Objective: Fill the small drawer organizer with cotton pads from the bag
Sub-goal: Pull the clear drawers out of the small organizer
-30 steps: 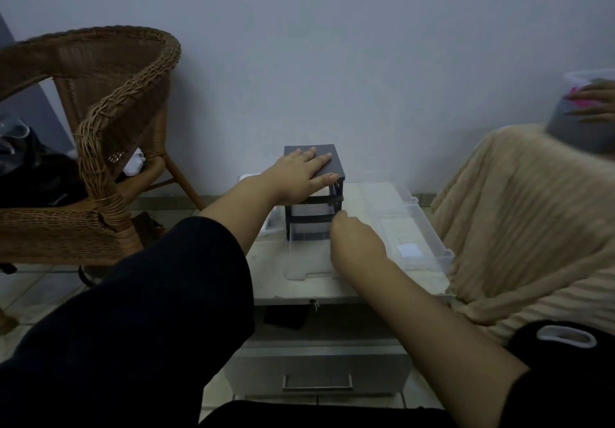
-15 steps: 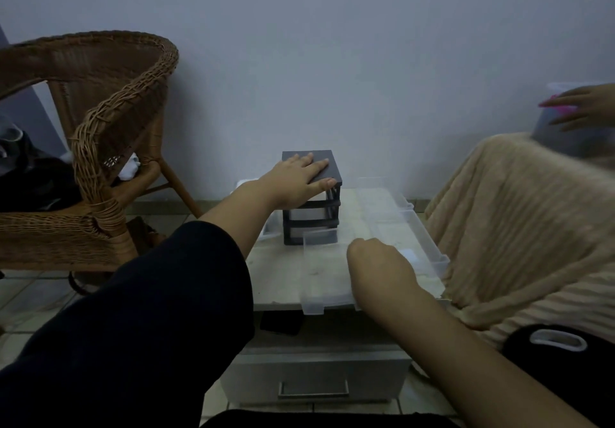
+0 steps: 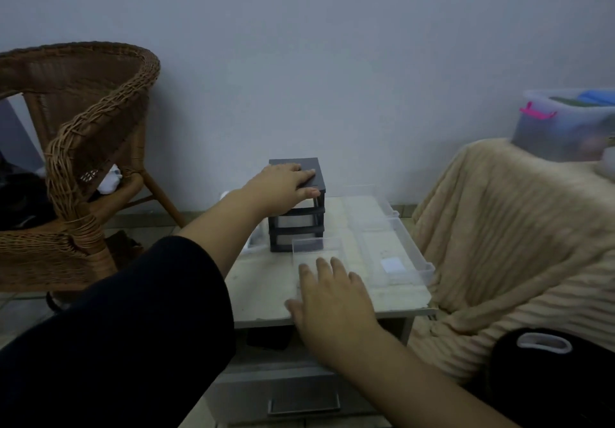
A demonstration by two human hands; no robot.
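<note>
Left hand (image 3: pixel 286 188) flat on organizer (image 3: pixel 307 165) top, right hand (image 3: pixel 336 297) open, fingers spread over near end of drawer (image 3: pixel 317 249) on desk (image 3: pixel 263 288), long axis running ahead toward organizer; bag not visible.

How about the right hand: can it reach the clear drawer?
Probably yes: the right hand is open over the drawer, which sits out on the table, and nothing lies between them.
</note>
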